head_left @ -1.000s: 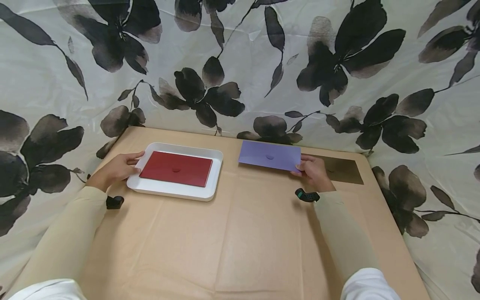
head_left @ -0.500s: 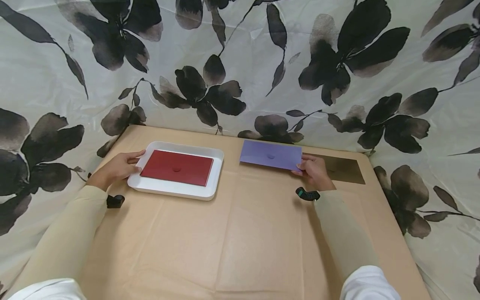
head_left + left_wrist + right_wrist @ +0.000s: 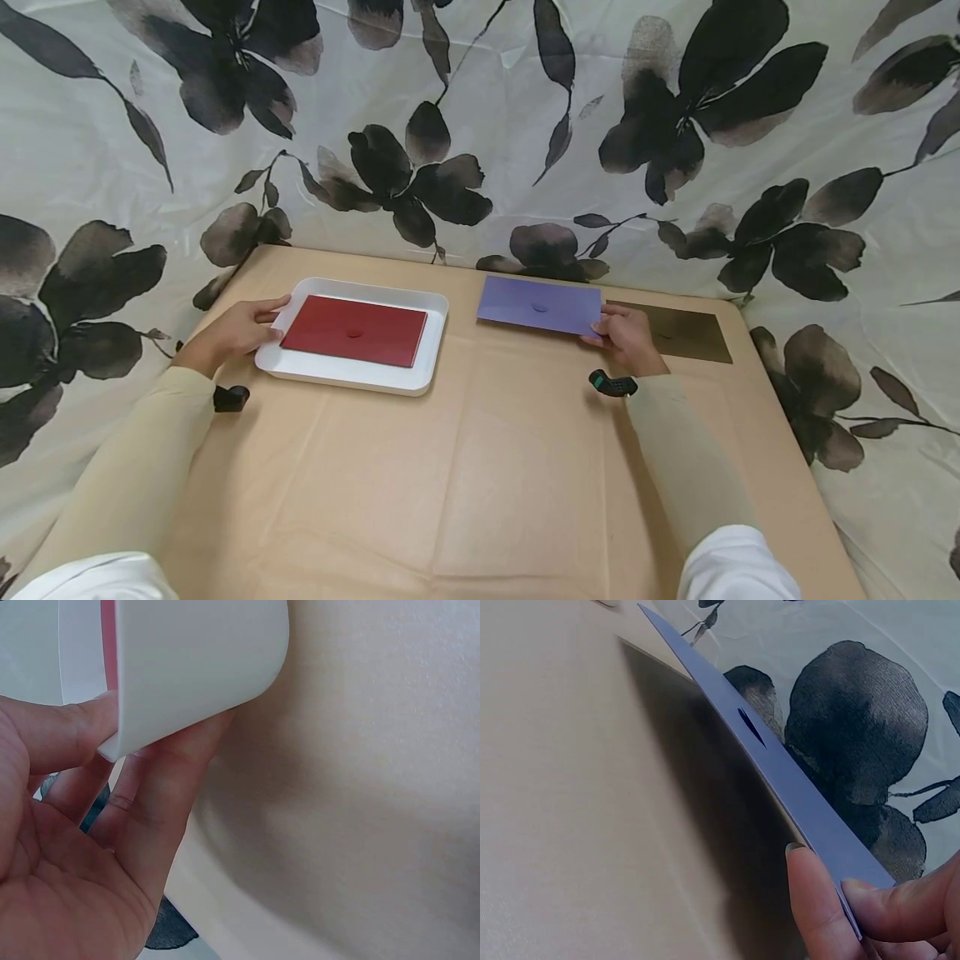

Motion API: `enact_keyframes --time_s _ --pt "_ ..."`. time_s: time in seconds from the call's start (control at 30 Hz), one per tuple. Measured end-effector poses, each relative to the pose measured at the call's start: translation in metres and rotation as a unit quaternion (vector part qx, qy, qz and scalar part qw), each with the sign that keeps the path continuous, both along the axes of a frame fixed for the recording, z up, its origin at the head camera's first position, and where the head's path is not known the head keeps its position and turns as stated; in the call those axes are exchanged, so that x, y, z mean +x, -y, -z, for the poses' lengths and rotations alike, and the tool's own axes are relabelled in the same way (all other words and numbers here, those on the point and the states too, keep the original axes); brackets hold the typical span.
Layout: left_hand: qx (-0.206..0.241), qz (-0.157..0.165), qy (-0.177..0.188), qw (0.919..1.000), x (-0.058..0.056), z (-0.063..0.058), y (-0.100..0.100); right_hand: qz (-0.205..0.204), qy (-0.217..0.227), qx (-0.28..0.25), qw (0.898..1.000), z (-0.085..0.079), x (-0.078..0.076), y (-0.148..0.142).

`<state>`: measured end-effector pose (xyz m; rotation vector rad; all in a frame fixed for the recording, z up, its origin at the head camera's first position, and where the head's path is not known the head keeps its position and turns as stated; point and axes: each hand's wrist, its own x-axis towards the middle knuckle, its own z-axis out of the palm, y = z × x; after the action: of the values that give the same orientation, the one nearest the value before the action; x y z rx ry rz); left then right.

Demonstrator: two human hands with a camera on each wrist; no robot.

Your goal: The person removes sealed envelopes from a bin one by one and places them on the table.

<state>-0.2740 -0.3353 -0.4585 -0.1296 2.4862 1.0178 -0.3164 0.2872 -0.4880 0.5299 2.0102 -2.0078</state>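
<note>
A white tray (image 3: 345, 372) stands at the back left of the table, with a red envelope (image 3: 356, 331) lying in it. My left hand (image 3: 234, 333) pinches the tray's left rim; in the left wrist view the thumb lies over the lip of the tray (image 3: 195, 667) and fingers reach under its side. With thumb and fingers, my right hand (image 3: 627, 338) pinches the right end of a purple envelope (image 3: 538, 303). In the right wrist view, the purple envelope (image 3: 780, 787) is tilted, its shadow cast on the table below.
A brown-gold envelope (image 3: 686, 333) lies flat at the table's back right corner, partly behind my right hand. The light wood-coloured table (image 3: 450, 483) meets a white curtain (image 3: 525, 108) with dark flowers along its back edge. Dark straps sit at both wrists.
Both hands keep their holds and the tray and envelopes stay nearly where they were. The head view has shifted slightly, so everything sits a little higher in it.
</note>
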Motion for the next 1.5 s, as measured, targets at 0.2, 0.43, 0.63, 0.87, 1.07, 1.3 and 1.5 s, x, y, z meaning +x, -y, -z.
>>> enact_keyframes --time_s 0.2,0.43,0.63,0.87,1.07,1.3,1.5 --pt "0.0 0.0 -0.001 1.0 0.0 -0.001 -0.001 0.005 0.004 0.005 1.0 0.0 -0.002 0.002" --pt "0.002 -0.003 0.002 1.0 0.001 -0.001 -0.002 0.007 0.01 0.012 1.0 0.003 -0.001 0.001" --pt "-0.004 0.004 -0.003 1.0 0.003 -0.001 -0.003 0.008 0.02 0.015 1.0 0.007 -0.001 0.001" --pt "-0.001 0.007 -0.012 0.9999 0.002 0.0 -0.003 0.017 0.019 0.013 1.0 0.009 -0.003 0.001" --pt "-0.001 0.007 -0.016 0.9999 0.002 0.0 -0.001 0.027 0.015 0.011 0.999 0.01 -0.003 0.0" --pt "-0.006 0.007 -0.016 0.9998 0.002 -0.001 -0.001 0.039 0.01 0.019 0.999 0.01 -0.004 0.003" --pt "-0.012 0.008 -0.016 0.9998 0.003 -0.002 -0.001 0.043 -0.004 0.026 0.999 0.01 -0.004 0.006"
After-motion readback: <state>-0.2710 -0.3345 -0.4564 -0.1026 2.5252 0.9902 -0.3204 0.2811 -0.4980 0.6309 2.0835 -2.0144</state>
